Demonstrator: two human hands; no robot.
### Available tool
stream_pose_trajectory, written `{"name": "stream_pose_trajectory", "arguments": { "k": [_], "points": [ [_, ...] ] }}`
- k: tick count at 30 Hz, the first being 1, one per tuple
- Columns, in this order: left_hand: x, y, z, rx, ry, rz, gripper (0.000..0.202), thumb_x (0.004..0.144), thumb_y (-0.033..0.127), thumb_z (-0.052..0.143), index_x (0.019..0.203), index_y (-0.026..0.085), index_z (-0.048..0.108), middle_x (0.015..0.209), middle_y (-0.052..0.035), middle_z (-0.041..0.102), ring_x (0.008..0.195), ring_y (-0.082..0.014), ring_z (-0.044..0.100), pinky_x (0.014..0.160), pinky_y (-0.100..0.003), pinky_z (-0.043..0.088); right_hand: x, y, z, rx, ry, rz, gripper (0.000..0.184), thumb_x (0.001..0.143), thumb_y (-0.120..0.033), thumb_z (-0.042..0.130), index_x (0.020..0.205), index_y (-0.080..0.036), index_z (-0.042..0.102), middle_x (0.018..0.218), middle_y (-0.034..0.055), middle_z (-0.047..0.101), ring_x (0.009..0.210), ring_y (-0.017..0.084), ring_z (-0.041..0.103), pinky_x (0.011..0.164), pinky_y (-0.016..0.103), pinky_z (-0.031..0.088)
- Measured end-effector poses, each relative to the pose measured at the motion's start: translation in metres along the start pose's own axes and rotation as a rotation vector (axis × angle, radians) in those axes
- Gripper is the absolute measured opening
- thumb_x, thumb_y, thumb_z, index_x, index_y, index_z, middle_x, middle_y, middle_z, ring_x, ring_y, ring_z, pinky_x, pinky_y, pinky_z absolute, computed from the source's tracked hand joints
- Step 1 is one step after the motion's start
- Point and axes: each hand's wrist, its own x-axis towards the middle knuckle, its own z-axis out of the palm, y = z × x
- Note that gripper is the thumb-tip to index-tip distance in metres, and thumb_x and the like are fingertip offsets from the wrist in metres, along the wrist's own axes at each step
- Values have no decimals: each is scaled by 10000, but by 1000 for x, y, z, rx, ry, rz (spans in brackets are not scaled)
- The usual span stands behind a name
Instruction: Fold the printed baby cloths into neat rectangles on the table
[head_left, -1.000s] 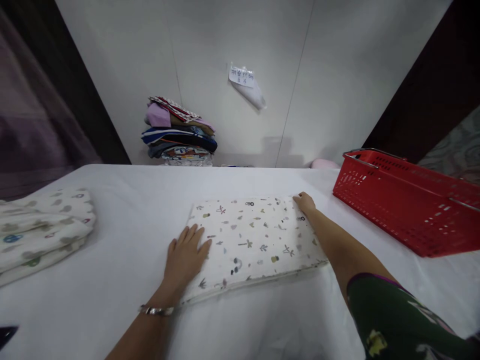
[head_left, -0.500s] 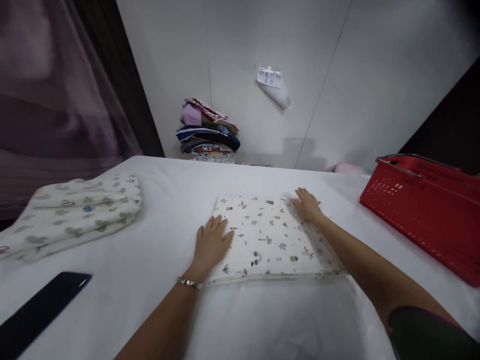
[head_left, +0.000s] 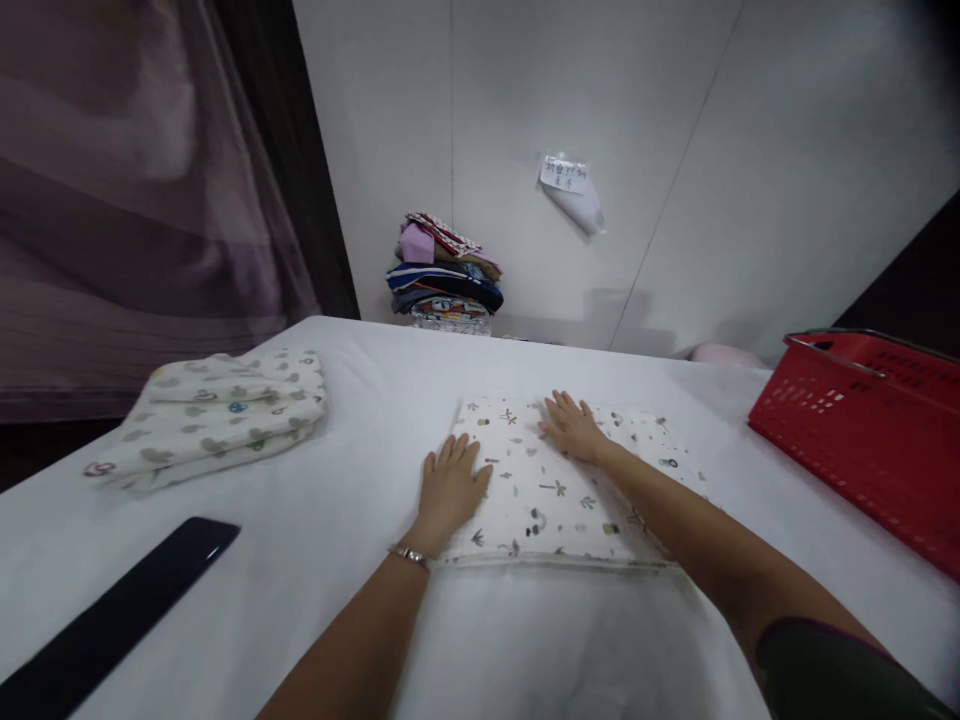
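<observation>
From the camera worn on the person's head, looking forward and down, a folded white cloth (head_left: 551, 500) lies flat near the middle of a white-covered table (head_left: 360, 470). It is printed with small plants, palm trees and rainbow shapes, and layered folds show along its near edge. The left hand (head_left: 454, 490) rests palm down on the cloth's left side, fingers spread and holding nothing; a silvery bracelet (head_left: 410, 555) circles that wrist. The right hand (head_left: 574, 428) lies on the upper part of the cloth, also palm down with fingers fanned out and nothing gripped; its forearm crosses the cloth's right side and ends in a dark sleeve (head_left: 832, 665). To the left, well apart from the hands, sits a loosely bunched spotted cloth (head_left: 232, 415), and nearer the viewer a long, flat, dark object (head_left: 127, 610) that is hard to identify. At the right edge stands a red plastic basket (head_left: 862, 430) with a metal handle. Beyond the table's far edge, a stack of folded fabrics (head_left: 448, 270) rises before a pale wall (head_left: 600, 80), which bears a handwritten paper note (head_left: 566, 175). A purplish curtain (head_left: 112, 200) hangs at left.
</observation>
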Motion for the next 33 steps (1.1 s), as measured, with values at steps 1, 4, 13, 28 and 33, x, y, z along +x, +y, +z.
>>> {"name": "stream_pose_trajectory", "arguments": {
  "k": [1, 4, 13, 28, 33],
  "points": [
    [0, 0, 0, -1, 0, -1, 488, 910, 453, 345, 1329, 234, 467, 1480, -40, 359, 1386, -253, 244, 1093, -508, 225, 5, -10, 3, 13, -14, -34, 743, 908, -623, 180, 1484, -155, 208, 1561, 84, 67, 1429, 230, 2, 1126, 473, 23],
    [0, 0, 1, -6, -1, -8, 490, 909, 453, 346, 1333, 238, 463, 1477, -39, 364, 1385, -251, 246, 1094, -509, 225, 19, -30, 14, 36, -76, -76, 761, 895, -646, 159, 1492, -173, 183, 1561, 71, 71, 1429, 228, 12, 1124, 470, 18],
    [1, 0, 2, -22, 2, -14, 493, 907, 459, 339, 1333, 245, 465, 1482, -34, 357, 1386, -249, 241, 1095, -511, 214, -3, -44, 15, 35, -54, -89, 777, 887, -668, 143, 1494, -185, 179, 1563, 71, 43, 1428, 240, -10, 1119, 474, -1],
    [4, -2, -1, -26, -12, 17, 506, 904, 478, 317, 1329, 245, 463, 1487, -64, 347, 1381, -265, 242, 1083, -516, 207, -92, -82, 15, 107, -112, -173, 705, 912, -634, 202, 1484, -223, 220, 1554, 80, 112, 1426, 257, 53, 1116, 526, 5],
    [8, -5, -3, -33, -47, 5, 509, 907, 489, 310, 1343, 267, 449, 1499, -56, 325, 1389, -248, 227, 1086, -501, 204, -109, -78, -1, 163, -76, -109, 704, 907, -638, 224, 1482, -233, 232, 1559, 70, 86, 1428, 248, 26, 1124, 494, 12]
  ]
}}
